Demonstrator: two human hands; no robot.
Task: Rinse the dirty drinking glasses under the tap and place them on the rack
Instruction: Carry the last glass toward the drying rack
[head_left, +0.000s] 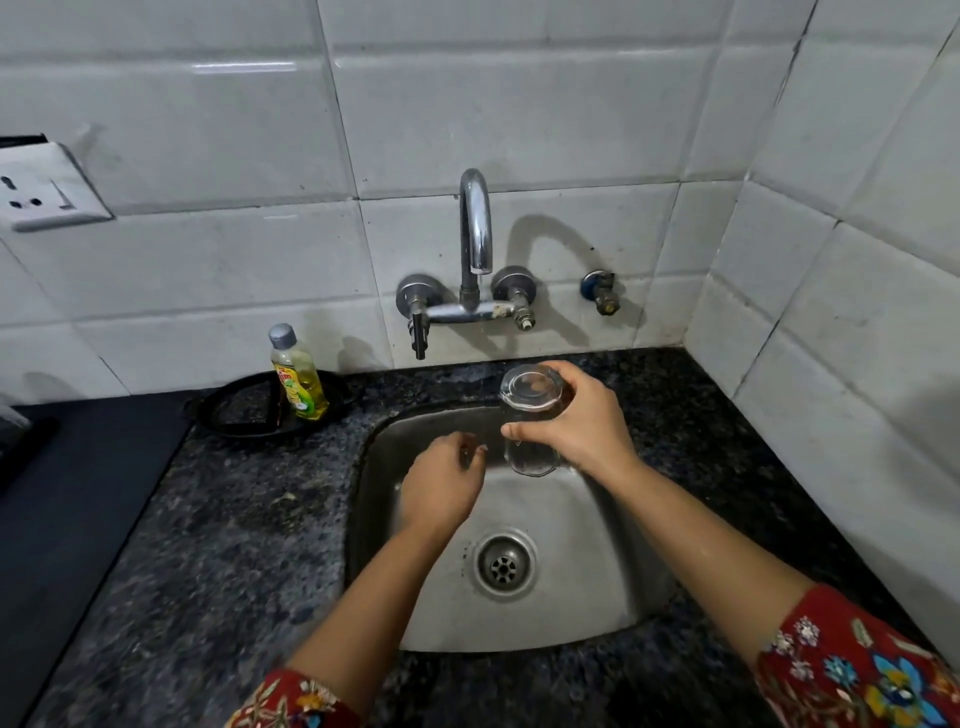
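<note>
My right hand (576, 421) grips a clear drinking glass (530, 415) upside down, base up, over the back of the steel sink (587, 519). My left hand (441, 488) hovers beside it over the sink's left half, fingers loosely curled and holding nothing, fingertips just left of the glass. The chrome tap (475, 228) stands on the wall behind, its spout above and slightly behind the glass; a thin trickle shows at the spout. No rack is in view.
A yellow dish-soap bottle (298, 374) stands on a black round tray (249, 410) left of the sink. Dark granite counter (234, 545) surrounds the sink. A dark surface (67, 493) lies far left. Tiled walls close the back and right. A drain (504, 564) sits in the basin.
</note>
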